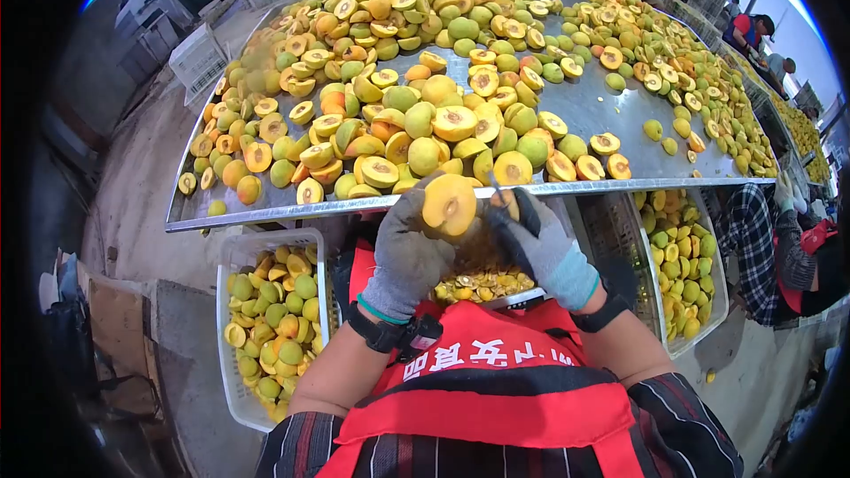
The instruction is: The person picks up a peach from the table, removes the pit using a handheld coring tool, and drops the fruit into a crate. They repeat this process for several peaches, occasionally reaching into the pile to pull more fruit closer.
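The left hand (412, 252), in a grey knit glove with dark fingers, clamps a smooth, round yellow fruit half (450, 205); beside it, the right hand (542, 248), blue-cuffed, curls around a blurred yellowish piece (505, 204), its hold unclear. Beyond the grip spreads a fruit-laden sheet-metal table (575, 106); below, the hands partly hide moist yellow scraps (482, 285).

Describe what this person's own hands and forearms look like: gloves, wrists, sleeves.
The left hand and right hand wear grey gloves with darker fingers. The left cuff has a teal edge; the right cuff is pale blue. Each wrist has a black band, the left one with a boxy device, the right one without. The dark sleeves carry thin red and pale stripes.
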The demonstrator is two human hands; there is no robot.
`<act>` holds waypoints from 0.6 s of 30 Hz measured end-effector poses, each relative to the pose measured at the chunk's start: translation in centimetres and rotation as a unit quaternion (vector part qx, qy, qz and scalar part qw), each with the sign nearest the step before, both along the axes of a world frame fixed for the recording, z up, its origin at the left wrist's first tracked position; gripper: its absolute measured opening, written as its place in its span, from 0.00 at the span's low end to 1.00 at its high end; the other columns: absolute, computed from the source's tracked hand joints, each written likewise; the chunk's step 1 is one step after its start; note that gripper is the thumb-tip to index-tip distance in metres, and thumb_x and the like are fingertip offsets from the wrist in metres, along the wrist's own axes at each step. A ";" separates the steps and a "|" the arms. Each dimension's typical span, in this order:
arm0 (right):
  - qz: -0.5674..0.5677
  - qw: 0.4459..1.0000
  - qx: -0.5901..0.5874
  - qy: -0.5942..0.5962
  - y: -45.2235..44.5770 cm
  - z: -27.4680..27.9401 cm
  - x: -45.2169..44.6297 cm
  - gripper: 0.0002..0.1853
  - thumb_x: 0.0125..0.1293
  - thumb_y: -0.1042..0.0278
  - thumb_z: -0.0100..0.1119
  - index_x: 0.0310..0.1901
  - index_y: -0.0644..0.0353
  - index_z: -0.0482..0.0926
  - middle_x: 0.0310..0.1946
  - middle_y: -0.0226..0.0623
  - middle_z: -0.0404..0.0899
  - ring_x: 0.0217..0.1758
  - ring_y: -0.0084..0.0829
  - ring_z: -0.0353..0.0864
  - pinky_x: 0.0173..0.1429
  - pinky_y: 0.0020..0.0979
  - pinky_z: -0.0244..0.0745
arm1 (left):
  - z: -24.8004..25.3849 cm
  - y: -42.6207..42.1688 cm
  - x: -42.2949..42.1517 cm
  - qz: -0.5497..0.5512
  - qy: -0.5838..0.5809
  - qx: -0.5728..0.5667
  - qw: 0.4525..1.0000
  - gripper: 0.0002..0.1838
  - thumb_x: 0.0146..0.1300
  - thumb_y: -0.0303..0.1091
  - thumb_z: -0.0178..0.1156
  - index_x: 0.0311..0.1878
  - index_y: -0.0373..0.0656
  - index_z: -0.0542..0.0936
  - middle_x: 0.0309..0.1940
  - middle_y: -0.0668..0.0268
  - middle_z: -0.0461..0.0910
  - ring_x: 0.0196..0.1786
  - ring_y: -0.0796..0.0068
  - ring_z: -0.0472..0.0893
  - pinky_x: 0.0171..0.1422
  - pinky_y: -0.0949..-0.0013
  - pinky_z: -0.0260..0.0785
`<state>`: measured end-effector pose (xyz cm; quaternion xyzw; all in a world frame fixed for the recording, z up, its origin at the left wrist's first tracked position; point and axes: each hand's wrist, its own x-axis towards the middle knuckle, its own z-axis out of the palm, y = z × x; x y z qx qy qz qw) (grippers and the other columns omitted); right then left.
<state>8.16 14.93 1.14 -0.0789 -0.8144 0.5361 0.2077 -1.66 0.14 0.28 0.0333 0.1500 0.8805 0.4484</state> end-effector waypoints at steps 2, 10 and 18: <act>0.050 0.992 -0.018 -0.111 -0.8 0.4 0.8 0.19 0.61 0.59 0.54 0.49 0.62 0.69 0.32 0.53 0.77 0.37 0.52 0.77 0.40 0.42 0.71 | 0.3 0.5 0.3 0.034 0.041 0.004 0.999 0.23 0.68 0.39 0.44 0.60 0.34 0.63 0.55 0.53 0.68 0.58 0.59 0.69 0.64 0.56 0.61; 0.025 0.986 0.141 -0.084 -1.2 0.8 1.3 0.21 0.62 0.56 0.52 0.47 0.65 0.66 0.28 0.55 0.76 0.33 0.53 0.77 0.36 0.45 0.72 | 0.4 1.5 1.9 0.110 0.236 -0.121 0.958 0.23 0.69 0.42 0.42 0.60 0.37 0.64 0.53 0.57 0.69 0.56 0.65 0.70 0.62 0.62 0.63; 0.062 0.976 0.165 -0.129 -2.4 -0.6 0.8 0.14 0.62 0.64 0.51 0.45 0.63 0.69 0.32 0.49 0.74 0.35 0.48 0.76 0.38 0.39 0.72 | 0.2 2.9 2.9 0.205 0.270 -0.195 0.921 0.24 0.67 0.46 0.49 0.59 0.38 0.66 0.51 0.57 0.72 0.55 0.65 0.72 0.61 0.62 0.66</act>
